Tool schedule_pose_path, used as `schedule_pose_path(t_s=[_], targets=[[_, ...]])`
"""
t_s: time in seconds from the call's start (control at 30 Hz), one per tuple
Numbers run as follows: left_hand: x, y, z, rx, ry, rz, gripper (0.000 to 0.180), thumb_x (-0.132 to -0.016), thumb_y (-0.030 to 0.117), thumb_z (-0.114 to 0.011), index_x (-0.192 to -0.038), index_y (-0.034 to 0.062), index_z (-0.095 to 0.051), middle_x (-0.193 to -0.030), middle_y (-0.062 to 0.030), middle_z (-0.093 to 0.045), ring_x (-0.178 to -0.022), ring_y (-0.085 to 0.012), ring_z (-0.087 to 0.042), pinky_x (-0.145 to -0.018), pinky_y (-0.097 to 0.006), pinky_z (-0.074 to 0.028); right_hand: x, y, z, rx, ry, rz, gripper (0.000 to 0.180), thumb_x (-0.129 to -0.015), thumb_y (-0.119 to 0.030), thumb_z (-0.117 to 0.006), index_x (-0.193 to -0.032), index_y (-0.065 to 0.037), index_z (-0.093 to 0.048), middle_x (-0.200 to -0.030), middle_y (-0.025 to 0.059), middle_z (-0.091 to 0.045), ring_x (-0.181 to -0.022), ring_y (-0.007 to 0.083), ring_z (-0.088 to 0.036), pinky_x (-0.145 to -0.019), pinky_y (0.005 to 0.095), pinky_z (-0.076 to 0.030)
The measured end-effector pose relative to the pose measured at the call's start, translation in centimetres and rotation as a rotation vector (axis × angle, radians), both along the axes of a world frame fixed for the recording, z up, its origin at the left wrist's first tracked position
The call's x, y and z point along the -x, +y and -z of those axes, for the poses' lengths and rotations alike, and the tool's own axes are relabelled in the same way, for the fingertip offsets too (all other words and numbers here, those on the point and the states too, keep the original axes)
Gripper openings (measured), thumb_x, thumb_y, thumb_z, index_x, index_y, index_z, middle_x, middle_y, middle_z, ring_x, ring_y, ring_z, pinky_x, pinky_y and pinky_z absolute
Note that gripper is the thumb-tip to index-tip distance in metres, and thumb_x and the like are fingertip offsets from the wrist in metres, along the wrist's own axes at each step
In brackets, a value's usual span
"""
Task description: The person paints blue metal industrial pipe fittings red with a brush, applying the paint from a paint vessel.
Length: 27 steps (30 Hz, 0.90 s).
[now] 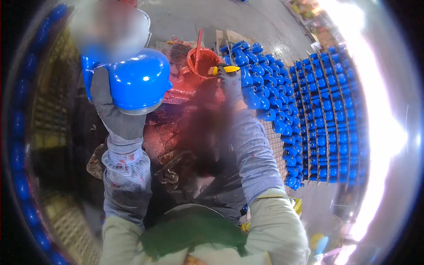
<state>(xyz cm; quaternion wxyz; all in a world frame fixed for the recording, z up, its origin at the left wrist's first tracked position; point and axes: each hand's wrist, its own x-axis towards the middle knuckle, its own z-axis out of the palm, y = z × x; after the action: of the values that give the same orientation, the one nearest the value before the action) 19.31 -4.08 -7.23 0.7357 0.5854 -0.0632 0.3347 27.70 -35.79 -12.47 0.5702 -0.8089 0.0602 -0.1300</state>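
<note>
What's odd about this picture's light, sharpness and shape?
Head view: white glare washes out the right side; a dark blur smudges the middle; bright reflections spot the blue casing in the left hand; blue parts bend along the left rim.

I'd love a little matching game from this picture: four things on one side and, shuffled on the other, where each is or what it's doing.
1. Left hand
2. Right hand
3. Red bucket
4. Smaller blue pieces

A. Has a red stick jutting out
B. Grips a yellow handle
C. Massed toward the picture's right
D. Holds a large glossy blue vessel

Pairs: 1-D, 2-B, 3-A, 4-C
</note>
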Motion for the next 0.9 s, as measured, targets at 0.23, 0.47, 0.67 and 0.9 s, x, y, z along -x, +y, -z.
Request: schedule_pose_path(t_s=[0.23,0.47,0.67,0.9], targets=[[0.2,0.0,0.7,-0.161,-0.028,-0.105,0.036,-0.096,0.024,-0.051,-0.126,0.0047,-0.049,-0.126,-0.0136,-0.053,-0.109,-0.0258,-0.057,-0.089,-0.047,-0.052,4.7,-1.6,-2.4,-0.31,-0.05,0.125,0.026,-0.09,-0.023,-0.061,-0.106,-0.003,-0.065,-0.08,0.0033,-0.064,-0.057,0.0065,-0.054,-0.05,0.0194,-0.042],[1.5,-1.1,1.4,-0.476,-0.031,0.073,0.035,-0.095,0.02,-0.053,-0.125,0.0031,-0.051,-0.121,-0.0114,-0.057,-0.107,-0.0192,-0.058,-0.094,-0.037,-0.049,7.0,-3.2,-2.5,-0.237,-0.083,0.166,0.033,-0.094,-0.031,-0.055,-0.111,-0.003,-0.062,-0.087,0.0055,-0.064,-0.07,0.0094,-0.06,-0.059,0.0221,-0.048],[4.1,-5.1,-2.0,-0.005,0.37,0.581,0.056,-0.075,0.012,-0.078,-0.124,0.0026,-0.053,-0.116,-0.0113,-0.06,-0.104,-0.0215,-0.06,-0.092,-0.035,-0.049,9.5,0.7,-8.6,-0.753,-0.081,0.053,0.046,-0.095,-0.041,-0.048,-0.122,-0.004,-0.049,-0.103,0.0109,-0.06,-0.08,0.0201,-0.065,-0.071,0.0311,-0.055],[2.7,-6.1,-4.6,-0.807,-0.003,0.371,0.067,-0.064,0.013,-0.083,-0.124,0.0024,-0.054,-0.123,-0.0122,-0.056,-0.114,-0.0235,-0.053,-0.099,-0.036,-0.042,14.6,3.7,-15.2,-0.589,-0.449,-0.038,0.038,-0.092,-0.03,-0.052,-0.106,0.005,-0.056,-0.092,0.014,-0.061,-0.07,0.0196,-0.06,-0.061,0.0285,-0.05]])
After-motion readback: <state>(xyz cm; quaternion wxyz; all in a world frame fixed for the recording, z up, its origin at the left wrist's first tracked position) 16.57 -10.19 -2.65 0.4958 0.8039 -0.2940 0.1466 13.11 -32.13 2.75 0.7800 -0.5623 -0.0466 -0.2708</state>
